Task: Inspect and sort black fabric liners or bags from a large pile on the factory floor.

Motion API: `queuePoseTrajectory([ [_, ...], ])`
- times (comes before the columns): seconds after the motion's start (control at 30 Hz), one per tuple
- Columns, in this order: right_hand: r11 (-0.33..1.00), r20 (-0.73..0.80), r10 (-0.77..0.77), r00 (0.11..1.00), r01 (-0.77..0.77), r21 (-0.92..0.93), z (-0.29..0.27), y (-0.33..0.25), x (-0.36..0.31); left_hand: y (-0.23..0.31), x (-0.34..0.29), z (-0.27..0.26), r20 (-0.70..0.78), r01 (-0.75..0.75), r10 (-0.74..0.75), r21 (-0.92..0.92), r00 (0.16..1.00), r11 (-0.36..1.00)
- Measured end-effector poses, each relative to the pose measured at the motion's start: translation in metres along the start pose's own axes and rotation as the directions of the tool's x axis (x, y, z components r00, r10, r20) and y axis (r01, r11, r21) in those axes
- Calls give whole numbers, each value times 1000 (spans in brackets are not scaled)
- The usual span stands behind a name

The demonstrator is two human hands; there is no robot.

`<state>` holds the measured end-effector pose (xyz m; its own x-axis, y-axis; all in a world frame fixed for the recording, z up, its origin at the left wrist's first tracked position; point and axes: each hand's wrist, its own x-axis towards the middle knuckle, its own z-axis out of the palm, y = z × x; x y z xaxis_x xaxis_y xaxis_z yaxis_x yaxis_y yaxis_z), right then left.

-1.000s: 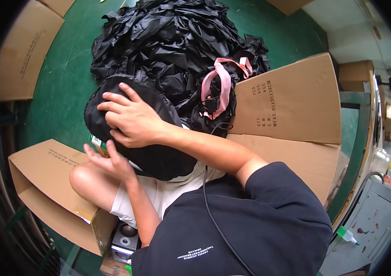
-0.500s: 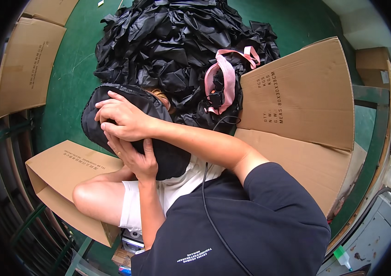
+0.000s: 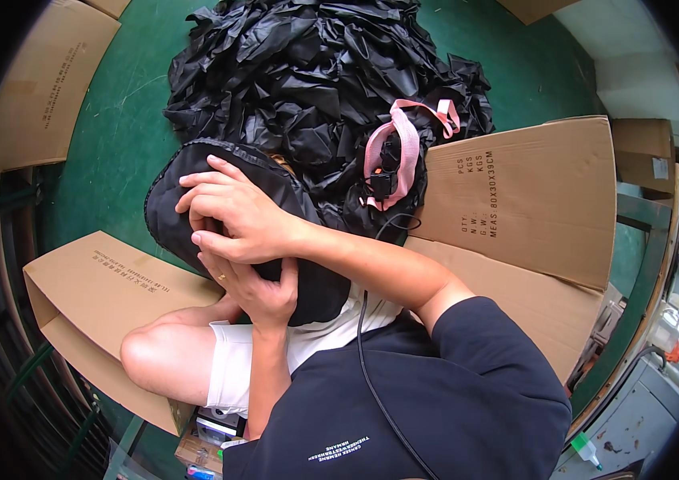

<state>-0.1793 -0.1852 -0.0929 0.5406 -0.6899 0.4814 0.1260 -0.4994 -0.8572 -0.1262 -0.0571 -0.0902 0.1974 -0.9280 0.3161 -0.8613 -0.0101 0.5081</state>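
Observation:
A rounded black fabric piece (image 3: 170, 206), with a stitched rim, lies over my lap; it may be a bag, but its kind does not show clearly. On top of it rests my right hand (image 3: 237, 214), fingers loosely bent and apart, thumb stretched out. Just below, my left hand (image 3: 263, 288) lies flat against the fabric, its thumb sticking up and its fingertips partly covered by the right hand. Neither hand visibly grips the cloth. A ring shows on a left finger.
Ahead spreads a large heap of black fabric (image 3: 299, 72), with a pink strap with a black buckle (image 3: 406, 152) at its right. Open cardboard boxes stand at the right (image 3: 531, 200), lower left (image 3: 123, 276) and upper left (image 3: 43, 88). A black cable (image 3: 365, 344) crosses my shirt.
The view has shifted slightly, so the surroundings sit a little differently. Both hands keep nearly the same pose on the black fabric.

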Motion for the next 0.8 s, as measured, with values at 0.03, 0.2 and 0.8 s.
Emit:
queuePoseTrajectory([
  [0.03,1000,13,1,1000,-2,29,-1,2,0,0,1,1,2,3,-3,-2,1000,1000],
  [0.2,876,256,65,964,-179,449,-36,10,6,-3,3,-2,21,1,-1,26,1000,1000],
  [0.8,276,-412,910,41,-803,529,-129,337,-91,-11,7,-9,43,87,-87,-9,995,996],
])
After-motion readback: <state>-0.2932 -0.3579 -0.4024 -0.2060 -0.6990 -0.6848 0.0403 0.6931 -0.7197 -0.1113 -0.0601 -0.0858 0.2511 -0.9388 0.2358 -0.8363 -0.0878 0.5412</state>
